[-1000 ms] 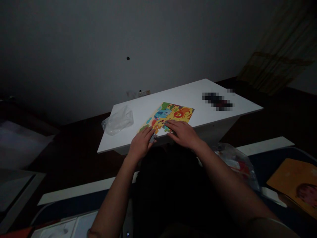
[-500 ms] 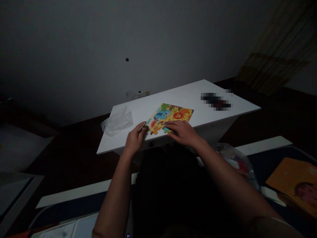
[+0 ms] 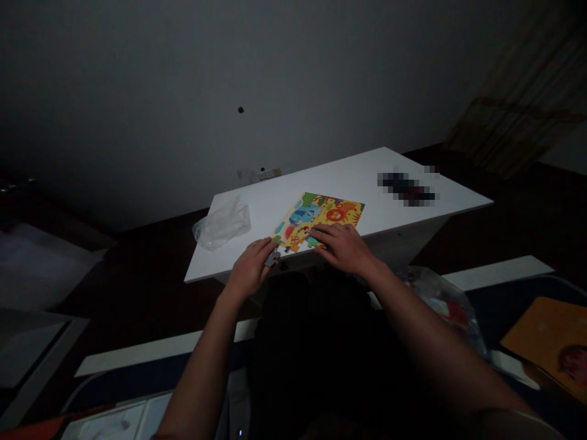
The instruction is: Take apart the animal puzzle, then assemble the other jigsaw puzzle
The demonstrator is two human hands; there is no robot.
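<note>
A bright jigsaw puzzle [image 3: 316, 214] with a blue elephant and an orange lion lies on the white table [image 3: 270, 194], its near edge jagged and close to the table's front edge. At its left front corner, my left hand [image 3: 250, 266] pinches a puzzle piece [image 3: 273, 258], grey side showing. My right hand [image 3: 346, 247] rests on the puzzle's near right part, fingers stretched out and apart. Below its fingertips shows a teal puzzle part [image 3: 313, 241]; whether it is joined to the rest I cannot tell.
A crumpled clear plastic bag [image 3: 223, 225] lies at the table's left end. Toward the right end is a dark pixelated object [image 3: 407, 188]. Behind my right forearm sits another plastic bag [image 3: 447, 302], with an orange printed box or book [image 3: 541, 336] beyond it.
My left hand has turned the piece from edge-on to grey side showing, lowering it slightly at the puzzle's corner. My right hand stays on the puzzle. The whole view has shifted slightly.
</note>
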